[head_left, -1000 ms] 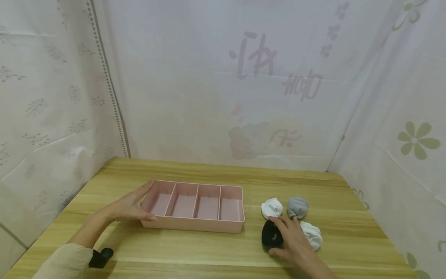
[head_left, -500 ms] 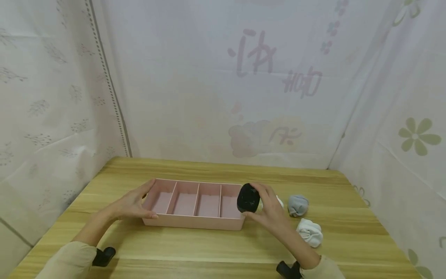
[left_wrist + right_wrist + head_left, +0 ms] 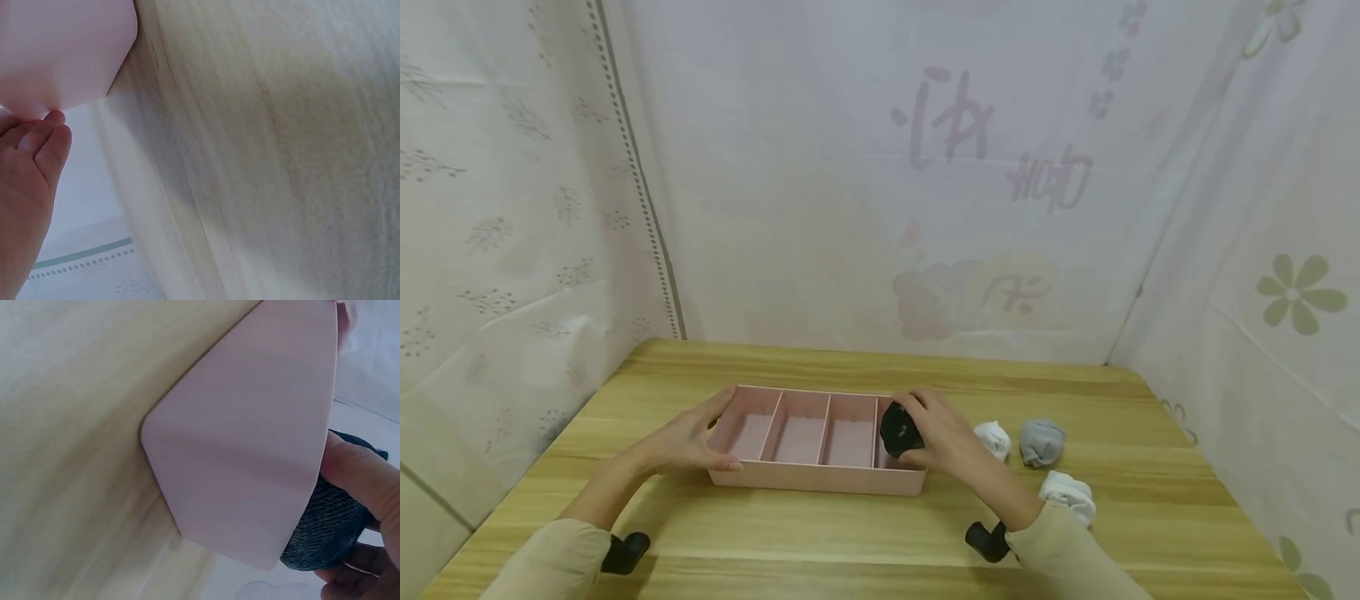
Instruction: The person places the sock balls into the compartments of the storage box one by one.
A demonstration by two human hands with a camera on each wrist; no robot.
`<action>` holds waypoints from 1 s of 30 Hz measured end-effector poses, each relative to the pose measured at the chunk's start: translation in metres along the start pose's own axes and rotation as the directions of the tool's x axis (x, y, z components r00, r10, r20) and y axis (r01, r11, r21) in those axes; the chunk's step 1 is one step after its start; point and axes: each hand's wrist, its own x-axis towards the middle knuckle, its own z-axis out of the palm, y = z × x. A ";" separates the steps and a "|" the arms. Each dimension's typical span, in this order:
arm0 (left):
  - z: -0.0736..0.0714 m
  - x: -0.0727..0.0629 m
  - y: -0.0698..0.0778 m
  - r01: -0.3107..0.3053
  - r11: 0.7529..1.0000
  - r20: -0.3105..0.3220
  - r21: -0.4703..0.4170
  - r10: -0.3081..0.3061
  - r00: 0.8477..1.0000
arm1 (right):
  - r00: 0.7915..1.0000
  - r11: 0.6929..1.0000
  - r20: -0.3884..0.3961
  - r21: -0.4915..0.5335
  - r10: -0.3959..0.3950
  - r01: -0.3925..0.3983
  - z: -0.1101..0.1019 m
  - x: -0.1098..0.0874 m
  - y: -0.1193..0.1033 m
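A pink box (image 3: 820,478) with several compartments lies on the table. My left hand (image 3: 688,437) holds its left end, thumb at the front side and fingers at the back corner; the left wrist view shows fingertips against the box wall. With my right hand (image 3: 942,437) I grip a balled-up black sock (image 3: 898,429) at the rightmost compartment, partly below the rim. Its ribbed knit shows in the right wrist view, where the sock (image 3: 331,519) sits between thumb and fingers at the box rim. The sock's underside is hidden by the box wall.
Right of the box lie a white balled sock (image 3: 993,440), partly behind my right hand, a grey one (image 3: 1042,442) and another white one (image 3: 1070,497), partly behind my right forearm. Patterned cloth (image 3: 820,208) hangs behind the wooden table (image 3: 820,550).
My right hand has picked up the black sock from among the other socks and carried it left into the box's right compartment. My left hand stays on the box.
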 end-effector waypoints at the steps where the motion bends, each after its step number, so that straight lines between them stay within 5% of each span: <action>1: 0.000 0.000 0.000 0.001 1.000 0.000 -0.001 -0.001 1.000 | 1.000 1.000 0.024 -0.007 -0.007 0.007 0.000 0.002 -0.001; 11: 0.002 0.000 0.000 0.014 1.000 -0.005 0.014 -0.014 1.000 | 0.990 0.998 0.136 -0.043 -0.039 0.045 0.008 0.017 0.000; 19: 0.003 0.000 0.000 0.013 1.000 0.006 0.005 -0.013 1.000 | 0.972 0.963 0.220 -0.236 -0.080 0.132 0.021 0.018 0.005; 26: 0.002 0.000 0.002 0.012 1.000 0.005 -0.002 -0.012 1.000 | 0.973 0.969 0.217 -0.214 -0.073 0.121 0.021 0.016 0.003; 30: 0.002 -0.001 0.001 0.010 1.000 0.009 -0.005 -0.010 1.000 | 0.984 0.995 0.170 -0.078 -0.049 0.063 0.016 0.008 0.004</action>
